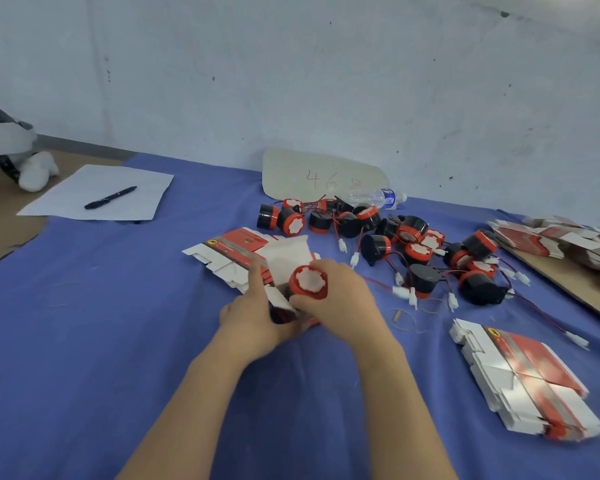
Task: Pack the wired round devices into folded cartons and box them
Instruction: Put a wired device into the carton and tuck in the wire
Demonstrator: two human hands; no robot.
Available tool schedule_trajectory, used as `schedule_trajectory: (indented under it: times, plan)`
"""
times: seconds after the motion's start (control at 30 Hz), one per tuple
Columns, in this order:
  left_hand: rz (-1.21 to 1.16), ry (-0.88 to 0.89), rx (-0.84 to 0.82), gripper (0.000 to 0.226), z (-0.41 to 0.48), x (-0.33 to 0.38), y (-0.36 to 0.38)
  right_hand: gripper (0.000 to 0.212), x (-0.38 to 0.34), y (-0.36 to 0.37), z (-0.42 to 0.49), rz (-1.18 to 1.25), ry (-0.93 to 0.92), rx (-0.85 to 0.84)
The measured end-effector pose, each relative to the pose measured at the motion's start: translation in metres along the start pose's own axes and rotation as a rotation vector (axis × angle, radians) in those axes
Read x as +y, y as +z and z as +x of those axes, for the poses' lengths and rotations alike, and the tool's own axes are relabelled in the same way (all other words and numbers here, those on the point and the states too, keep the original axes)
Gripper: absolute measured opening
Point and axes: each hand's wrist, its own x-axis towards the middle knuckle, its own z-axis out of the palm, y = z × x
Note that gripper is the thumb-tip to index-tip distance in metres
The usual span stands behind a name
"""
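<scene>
Your blue cloth (pixel 118 323) covered the table, with a pile of round devices (pixel 413 244) lying loose at its far side and a stack of flat cartons (pixel 527 379) near your right arm. Your left hand (pixel 253 317) curled round an opened carton (pixel 284 265) at the middle of the cloth, one finger stretched up along its side. Your right hand (pixel 340 299) gripped one red-rimmed device (pixel 308 282), fingers wrapped round its body, at the carton's open mouth, its wire (pixel 378 283) trailing right.

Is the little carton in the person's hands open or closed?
Open: the carton has its white flap raised, and the right hand holds a round device at its mouth.
</scene>
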Motion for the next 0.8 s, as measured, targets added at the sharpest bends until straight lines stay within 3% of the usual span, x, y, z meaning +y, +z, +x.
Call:
schedule_trajectory:
  times: [0.2,0.4,0.47,0.63,0.7,0.8]
  plan:
    - [-0.198,0.076,0.001,0.130,0.002,-0.008,0.005,0.050,0.010,0.009,-0.004,0.055,0.003,-0.015]
    - [-0.222,0.059,-0.018,0.121,0.003,-0.011,0.003,0.028,0.008,0.016,-0.001,-0.091,0.006,-0.017]
    - [-0.234,0.069,-0.033,0.104,0.002,-0.010,0.003,0.024,0.006,0.017,-0.001,-0.149,-0.001,0.002]
    - [-0.325,0.057,-0.084,0.033,0.003,-0.004,0.011,0.020,0.002,0.016,-0.001,-0.429,-0.020,0.046]
    - [-0.413,0.003,-0.015,0.023,0.003,0.002,0.017,0.021,0.003,0.015,-0.001,-0.433,-0.030,0.022]
    - [-0.343,-0.063,0.185,0.033,0.002,0.009,0.024,0.035,0.008,0.009,-0.004,-0.226,-0.033,0.003]
